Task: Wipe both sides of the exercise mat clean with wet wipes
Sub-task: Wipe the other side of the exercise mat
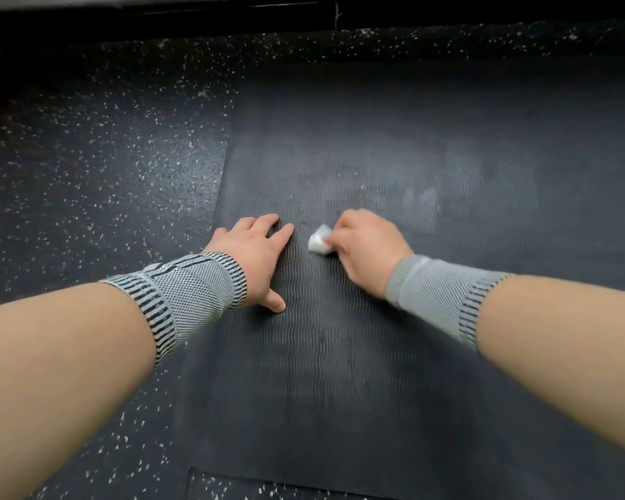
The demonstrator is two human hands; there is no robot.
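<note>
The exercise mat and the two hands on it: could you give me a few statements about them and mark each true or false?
1. The right hand grips a bunched white wet wipe against the exercise mat. True.
2. The left hand also holds a wipe. False: it holds nothing and lies flat on the mat.
3. The mat lies on a dark speckled floor. True.
4. The mat is rolled up. False: it lies spread flat.
5. Both wrists wear grey knitted bands. True.

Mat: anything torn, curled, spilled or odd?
Nothing stands out. The mat lies flat on the speckled floor; the left hand presses it, the right hand holds a wadded wipe.
</note>
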